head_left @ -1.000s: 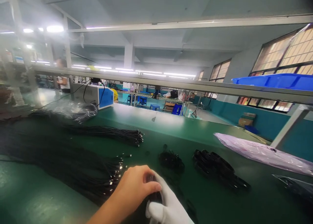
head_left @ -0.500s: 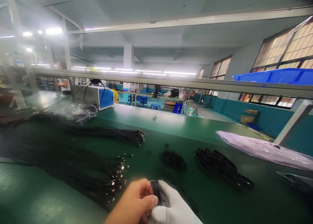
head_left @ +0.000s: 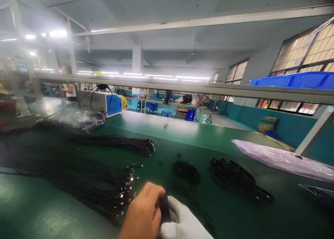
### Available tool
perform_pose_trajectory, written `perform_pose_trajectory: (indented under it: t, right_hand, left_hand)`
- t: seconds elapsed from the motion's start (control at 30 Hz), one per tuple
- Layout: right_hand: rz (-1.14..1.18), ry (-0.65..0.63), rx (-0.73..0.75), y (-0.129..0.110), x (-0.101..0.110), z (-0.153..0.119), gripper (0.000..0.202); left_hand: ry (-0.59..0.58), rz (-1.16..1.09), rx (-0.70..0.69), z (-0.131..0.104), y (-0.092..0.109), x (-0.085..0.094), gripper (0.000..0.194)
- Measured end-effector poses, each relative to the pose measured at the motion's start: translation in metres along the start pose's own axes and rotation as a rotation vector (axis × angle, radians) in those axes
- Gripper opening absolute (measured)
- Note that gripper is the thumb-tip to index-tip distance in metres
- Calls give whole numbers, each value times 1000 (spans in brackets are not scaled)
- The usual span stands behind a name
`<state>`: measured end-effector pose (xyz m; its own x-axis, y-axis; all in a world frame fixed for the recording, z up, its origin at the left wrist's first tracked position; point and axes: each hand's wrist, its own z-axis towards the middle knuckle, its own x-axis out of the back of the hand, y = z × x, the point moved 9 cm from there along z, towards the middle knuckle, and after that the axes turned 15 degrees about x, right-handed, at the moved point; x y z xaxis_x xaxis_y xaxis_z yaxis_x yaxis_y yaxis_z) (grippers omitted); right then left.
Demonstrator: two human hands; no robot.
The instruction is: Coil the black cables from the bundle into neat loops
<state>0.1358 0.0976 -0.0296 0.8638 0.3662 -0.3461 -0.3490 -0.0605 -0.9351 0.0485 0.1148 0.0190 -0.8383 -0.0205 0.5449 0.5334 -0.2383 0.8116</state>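
Observation:
Low in the middle of the head view, a coiled black cable (head_left: pixel 164 208) is held between my two hands above the green table. My bare left hand (head_left: pixel 144 211) is closed round its left side, with the fingers over the top. From the right, my white-gloved right hand (head_left: pixel 182 220) pinches the coil. The lower part of the coil is hidden by the hands. To the left lies a wide spread of loose black cables (head_left: pixel 86 183) with small metal plugs at their ends. Beyond my hands sits a small pile of black coils (head_left: pixel 185 170).
A larger heap of coiled cables (head_left: pixel 237 178) lies to the right, near a pinkish plastic bag (head_left: pixel 281 159). Farther back are another cable bundle (head_left: pixel 125 143), clear plastic wrap (head_left: pixel 86 120) and a blue-and-white machine (head_left: pixel 113 104). A shelf rail (head_left: pixel 182 86) crosses above the table.
My left hand has turned over the coil, so its back now faces the camera and the thumb is less visible. The coil has shifted slightly left between both hands.

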Motion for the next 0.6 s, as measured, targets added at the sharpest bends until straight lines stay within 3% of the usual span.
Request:
perform_pose_trajectory:
  t: [0.13,0.33,0.5,0.6]
  right_hand:
    - [-140,5,42,1,7,5,47]
    - [-146,23,91,-1,7,9,50]
    - [139,-48,4,8,2,4,58]
    - [381,-109,10,7,-2,-2,47]
  left_hand:
    - [54,24,-127,-2,4,1,31]
    - [-69,-37,-90,9,1,-3,33]
    - [-104,-73,-10,21,1,-1,29]
    - [-254,-170,82,29,0,3,26]
